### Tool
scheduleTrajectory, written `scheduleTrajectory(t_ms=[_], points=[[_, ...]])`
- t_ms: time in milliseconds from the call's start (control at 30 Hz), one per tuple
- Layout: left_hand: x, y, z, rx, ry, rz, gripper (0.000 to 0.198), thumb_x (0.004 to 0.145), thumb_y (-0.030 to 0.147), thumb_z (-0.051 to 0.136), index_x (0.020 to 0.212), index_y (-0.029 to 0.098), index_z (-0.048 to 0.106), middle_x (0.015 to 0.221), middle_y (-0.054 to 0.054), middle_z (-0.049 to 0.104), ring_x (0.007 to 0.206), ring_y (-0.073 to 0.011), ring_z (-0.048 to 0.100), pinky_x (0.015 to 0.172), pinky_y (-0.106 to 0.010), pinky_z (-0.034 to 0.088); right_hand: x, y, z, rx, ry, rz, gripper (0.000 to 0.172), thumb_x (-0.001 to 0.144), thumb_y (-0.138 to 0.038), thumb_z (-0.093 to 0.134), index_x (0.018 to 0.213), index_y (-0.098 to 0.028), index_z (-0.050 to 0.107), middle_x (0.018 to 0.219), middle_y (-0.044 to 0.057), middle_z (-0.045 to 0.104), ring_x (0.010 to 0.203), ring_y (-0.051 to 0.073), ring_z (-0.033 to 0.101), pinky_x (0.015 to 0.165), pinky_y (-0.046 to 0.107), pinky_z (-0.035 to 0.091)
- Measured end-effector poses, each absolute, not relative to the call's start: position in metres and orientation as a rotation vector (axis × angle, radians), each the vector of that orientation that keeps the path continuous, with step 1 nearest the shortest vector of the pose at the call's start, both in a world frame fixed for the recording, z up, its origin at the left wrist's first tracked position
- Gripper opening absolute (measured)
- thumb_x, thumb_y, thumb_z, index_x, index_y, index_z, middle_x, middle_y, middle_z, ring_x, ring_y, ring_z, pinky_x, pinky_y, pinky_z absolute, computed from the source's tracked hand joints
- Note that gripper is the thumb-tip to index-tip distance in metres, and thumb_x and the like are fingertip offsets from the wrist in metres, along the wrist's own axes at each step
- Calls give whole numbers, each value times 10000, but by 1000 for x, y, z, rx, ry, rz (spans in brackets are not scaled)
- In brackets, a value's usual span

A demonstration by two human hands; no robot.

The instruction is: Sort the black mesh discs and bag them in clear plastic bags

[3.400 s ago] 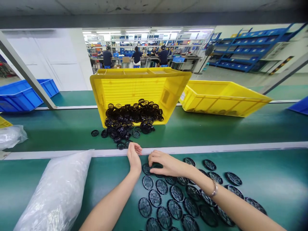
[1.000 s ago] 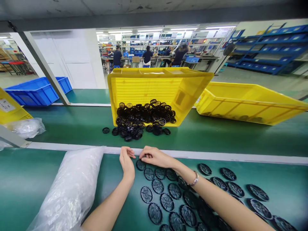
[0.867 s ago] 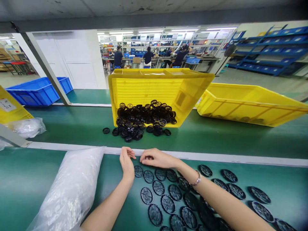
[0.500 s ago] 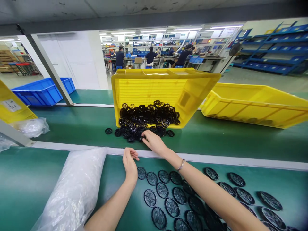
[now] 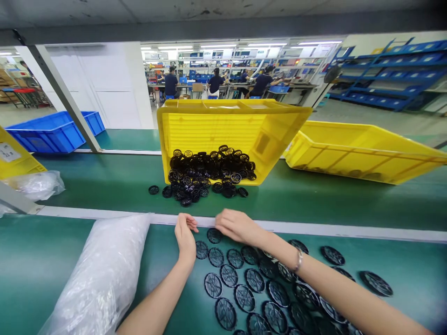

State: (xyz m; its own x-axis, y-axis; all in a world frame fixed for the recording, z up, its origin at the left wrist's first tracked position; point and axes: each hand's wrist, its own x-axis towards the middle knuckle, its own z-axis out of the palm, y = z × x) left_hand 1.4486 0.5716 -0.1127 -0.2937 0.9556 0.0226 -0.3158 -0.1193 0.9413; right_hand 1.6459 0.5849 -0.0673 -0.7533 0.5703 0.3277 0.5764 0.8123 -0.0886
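A black mesh disc [image 5: 214, 235] lies flat by the right hand [image 5: 238, 226].

Rows of black mesh discs [image 5: 254, 280] lie on the near counter [image 5: 45, 279], with a stuffed plastic bag [image 5: 101, 274] to their left; behind them, on the far counter [image 5: 87, 186], a tipped bin [image 5: 223, 125] holds a heap of discs [image 5: 206, 170], with a loose spill [image 5: 185, 195] before it; a second bin [image 5: 363, 153] lies to its right; a crate [image 5: 56, 135] sits beyond, left.
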Motion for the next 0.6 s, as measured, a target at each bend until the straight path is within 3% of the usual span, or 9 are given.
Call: scheduleTrajectory(t_ms=[133, 233, 433, 600], points=[[1448, 572, -113, 838, 1093, 1619, 460, 959, 552, 413, 744, 174, 561, 668, -13, 572, 558, -108, 517, 527, -218, 454, 1613, 635, -67, -1198, -2286, 82, 254, 991, -302, 507, 1230, -223, 539, 1200, 118, 599, 1097, 256, 594, 931, 423, 531], [1448, 573, -112, 831, 1087, 1615, 476, 950, 574, 420, 741, 172, 564, 663, -14, 569, 558, -110, 516, 522, -218, 451, 1591, 664, -76, -1306, -2161, 192, 366, 926, -311, 601, 1269, -229, 508, 1236, 123, 560, 1042, 261, 620, 888, 440, 555], [1449, 573, -112, 835, 1106, 1592, 447, 960, 529, 406, 722, 180, 550, 654, -6, 561, 550, -109, 511, 519, -214, 441, 1592, 665, -85, -1360, -2059, 378, 149, 917, -318, 592, 1002, -208, 538, 952, 51, 623, 806, 189, 627, 763, 352, 541], [1449, 572, -111, 908, 1124, 1551, 425, 975, 484, 385, 723, 188, 556, 667, -10, 582, 573, -121, 524, 541, -223, 447, 1641, 629, -74, -1355, -1989, 890, 297, 941, -476, 526, 1009, -188, 530, 738, -12, 619, 633, 136, 583, 574, 253, 484]])
